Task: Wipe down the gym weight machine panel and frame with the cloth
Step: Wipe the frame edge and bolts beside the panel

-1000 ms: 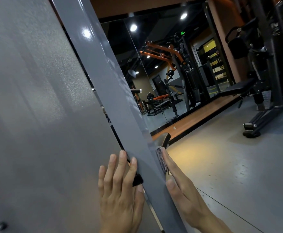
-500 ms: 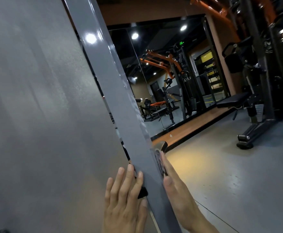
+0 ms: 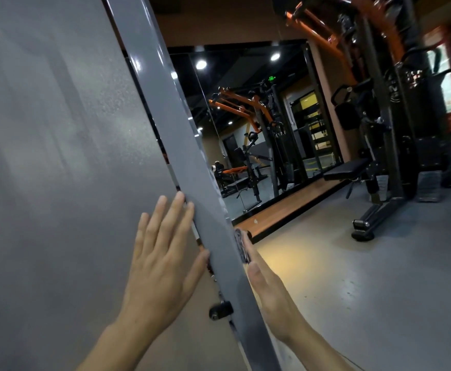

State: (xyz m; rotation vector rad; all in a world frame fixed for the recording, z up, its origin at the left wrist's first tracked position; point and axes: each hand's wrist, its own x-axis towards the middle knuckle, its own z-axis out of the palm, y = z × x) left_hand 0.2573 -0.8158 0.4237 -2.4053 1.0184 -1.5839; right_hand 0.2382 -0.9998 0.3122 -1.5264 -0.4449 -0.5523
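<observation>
A large grey panel (image 3: 58,170) of the weight machine fills the left half of the view. Beside it a glossy grey frame post (image 3: 181,145) runs diagonally from top centre to the bottom. My left hand (image 3: 163,263) lies flat on the panel with straight fingers, its fingertips at the post's left edge. My right hand (image 3: 270,293) presses a grey cloth (image 3: 241,246) flat against the post's right side. Only a strip of the cloth shows past the post's edge.
A black knob (image 3: 220,310) sticks out between panel and post below my left hand. A wall mirror (image 3: 259,135) stands behind the post. A black and orange machine with a bench (image 3: 379,167) occupies the right. Grey floor (image 3: 366,277) spreads at the lower right.
Both hands have slid upward along the panel and post, the cloth moving up with my right hand. The black knob, earlier under my left fingers, now shows below the hand.
</observation>
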